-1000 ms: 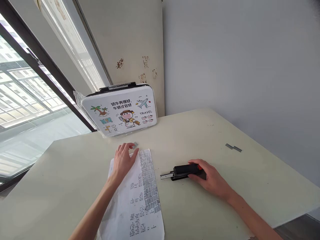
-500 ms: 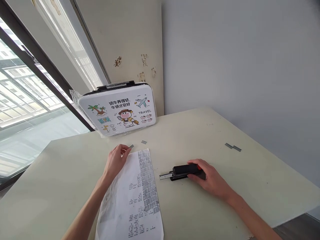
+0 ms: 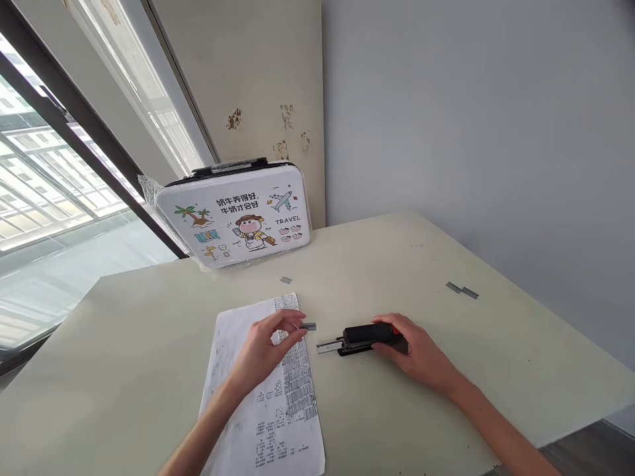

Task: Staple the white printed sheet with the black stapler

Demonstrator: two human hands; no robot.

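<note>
Pinched a slim grey staple strip (image 3: 309,326) between narrowed left fingers (image 3: 296,336), by the right edge of the printed paper (image 3: 292,436). Wrapped the right fingers (image 3: 394,318) round the back of the black stapler (image 3: 367,334) on the smooth, pale surface (image 3: 446,416), with the metal tray (image 3: 328,347) jutting leftward. Had surface running rightward to two flat strips (image 3: 469,293) near the slanting edge. Faced a glossy, plastic-wrapped case (image 3: 233,221) at the back, a dark window frame (image 3: 89,145) to the left, and a grey wall (image 3: 471,106).

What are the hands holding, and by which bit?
Left hand: small, flat, grey metal staple strip, by one end. Right hand: long black stapler, by its rear end.
</note>
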